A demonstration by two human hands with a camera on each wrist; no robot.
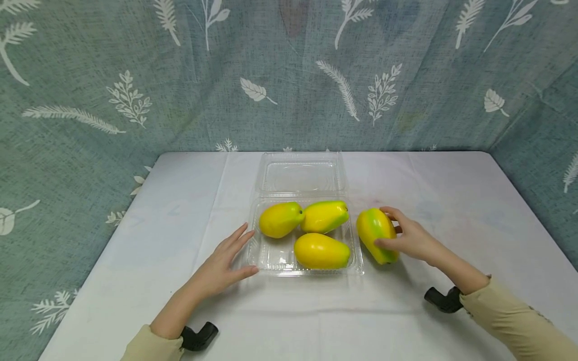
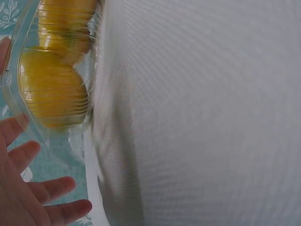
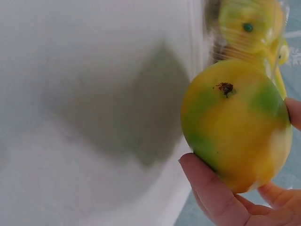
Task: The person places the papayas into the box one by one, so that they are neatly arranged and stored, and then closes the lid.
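In the head view, my right hand [image 1: 413,239] grips a yellow-green papaya [image 1: 377,234] just right of a clear plastic clamshell box [image 1: 273,259]. Thumb and fingers lie on opposite sides of this papaya [image 3: 237,127] in the right wrist view, its dark stem end facing the camera. Inside the box's base are a papaya at the back left [image 1: 279,220], another at the back right [image 1: 326,216] and a third at the front right [image 1: 321,251]. My left hand [image 1: 222,264] is spread at the box's left edge, fingertips right at the rim and nothing in its grasp.
The box's clear lid [image 1: 300,178] lies folded back, away from me. A white cloth [image 1: 280,321] covers the table. Behind and at the sides hangs a blue-green leaf-patterned curtain [image 1: 289,75]. Black curved pieces [image 1: 199,337] sit at both wrists.
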